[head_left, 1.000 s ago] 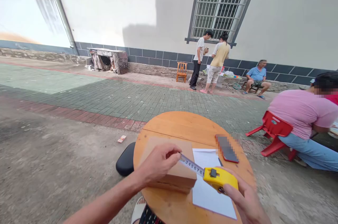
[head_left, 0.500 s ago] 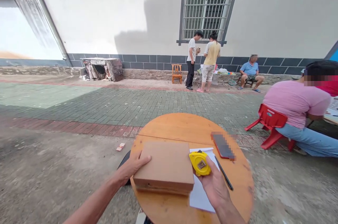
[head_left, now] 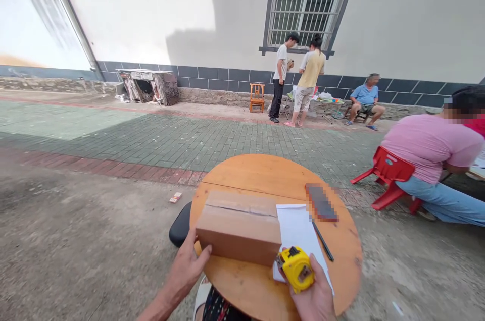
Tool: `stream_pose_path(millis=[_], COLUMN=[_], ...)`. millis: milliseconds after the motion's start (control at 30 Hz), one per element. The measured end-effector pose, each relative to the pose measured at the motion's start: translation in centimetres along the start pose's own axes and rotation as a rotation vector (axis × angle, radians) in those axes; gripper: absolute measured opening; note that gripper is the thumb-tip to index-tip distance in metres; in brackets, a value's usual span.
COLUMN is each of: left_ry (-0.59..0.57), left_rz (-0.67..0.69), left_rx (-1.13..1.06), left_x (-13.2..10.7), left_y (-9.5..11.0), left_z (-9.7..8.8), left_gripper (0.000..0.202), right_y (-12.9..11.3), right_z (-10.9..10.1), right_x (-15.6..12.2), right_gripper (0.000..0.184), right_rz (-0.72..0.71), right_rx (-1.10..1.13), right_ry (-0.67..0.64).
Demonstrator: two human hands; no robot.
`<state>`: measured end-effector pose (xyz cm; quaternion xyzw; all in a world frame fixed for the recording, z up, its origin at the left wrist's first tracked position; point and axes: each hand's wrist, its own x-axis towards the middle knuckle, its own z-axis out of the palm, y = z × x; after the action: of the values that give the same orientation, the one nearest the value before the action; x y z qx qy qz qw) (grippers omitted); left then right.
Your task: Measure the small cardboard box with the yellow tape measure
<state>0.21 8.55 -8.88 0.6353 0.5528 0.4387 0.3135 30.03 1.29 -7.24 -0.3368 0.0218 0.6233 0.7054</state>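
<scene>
A brown cardboard box (head_left: pixel 239 235) rests on the round wooden table (head_left: pixel 261 169), its top seam covered by clear tape. My left hand (head_left: pixel 189 260) grips its near left corner, thumb against the front face and fingers along the side. In my right hand (head_left: pixel 316 290) is a yellow tape measure (head_left: pixel 297 269), held just off the box's near right corner with its mouth toward the box. Under that hand lies a white sheet of paper (head_left: pixel 297 225), partly covered. A black pen (head_left: pixel 323 242) lies along the paper's right edge.
A phone (head_left: pixel 322 202) with a red edge lies at the table's right. Behind it on the right, a person in pink (head_left: pixel 417 144) sits on a red plastic chair (head_left: pixel 392 167). A black seat (head_left: pixel 180 225) stands left of the table. Several people are near the far wall.
The box has turned so its taped seam faces up. My left hand has moved from its top to the near left corner. The tape measure has come lower and nearer to me.
</scene>
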Motion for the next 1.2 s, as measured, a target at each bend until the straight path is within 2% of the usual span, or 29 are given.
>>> stream_pose_path(millis=[100, 167, 233, 267, 400, 500, 600, 667, 733, 833, 933, 1033, 1133, 1200], left_ry=[0.169, 0.252, 0.196, 0.152, 0.065, 0.076, 0.076, 0.077, 0.094, 0.090, 0.067, 0.066, 0.098, 0.155], left_rz=[0.079, 0.188, 0.300, 0.337, 0.390, 0.343, 0.282, 0.272, 0.254, 0.196, 0.096, -0.030, -0.146, -0.166], left_rx=[0.086, 0.126, 0.142, 0.153, 0.267, 0.293, 0.285, 0.287, 0.281, 0.203, 0.031, -0.090, -0.093, -0.037], left_x=[-1.0, -2.6, -4.4, -5.1, -6.2, -5.5, -4.9, -4.8, -5.0, -5.3, -5.4, -4.9, -3.7, -2.6], left_y=[2.6, 4.8, 6.9, 7.7, 9.5, 9.1, 8.6, 8.6, 8.7, 8.6, 8.1, 7.9, 8.2, 8.9], left_z=[-1.3, -2.0, -2.3, -2.1, -0.3, 0.6, 0.5, 0.3, 0.5, 1.3, 2.2, 1.8, 0.1, -1.3], left_gripper=[0.055, 0.040, 0.024, 0.022, 0.035, 0.033, 0.036, 0.039, 0.044, 0.047, 0.050, 0.052, 0.054, 0.054], right_y=[-1.2, -2.1, -2.5, -2.6, -1.2, 0.3, 0.1, -1.2, -3.4, -6.5, -7.7, -6.4, -3.8, -2.6], right_z=[-0.8, -1.1, -0.8, -0.4, 2.0, 2.4, 1.5, 1.1, 1.4, 2.9, 4.0, 4.3, 4.7, 5.5], right_x=[-1.6, -3.1, -4.6, -5.2, -6.2, -6.0, -6.2, -6.4, -6.1, -4.4, -2.3, -1.5, -2.0, -2.6], right_gripper=[0.037, 0.039, 0.040, 0.039, 0.034, 0.033, 0.034, 0.037, 0.037, 0.033, 0.033, 0.030, 0.026, 0.026], right_rz=[-0.006, -0.029, -0.078, -0.101, -0.165, -0.161, -0.133, -0.135, -0.183, -0.268, -0.229, -0.165, -0.123, -0.098], right_rx=[-0.049, -0.111, -0.185, -0.233, -0.400, -0.371, -0.315, -0.290, -0.234, -0.119, -0.080, -0.077, -0.054, -0.039], right_ry=[-0.002, -0.019, -0.047, -0.078, -0.239, -0.184, -0.191, -0.222, -0.172, -0.070, -0.041, -0.045, -0.075, -0.122])
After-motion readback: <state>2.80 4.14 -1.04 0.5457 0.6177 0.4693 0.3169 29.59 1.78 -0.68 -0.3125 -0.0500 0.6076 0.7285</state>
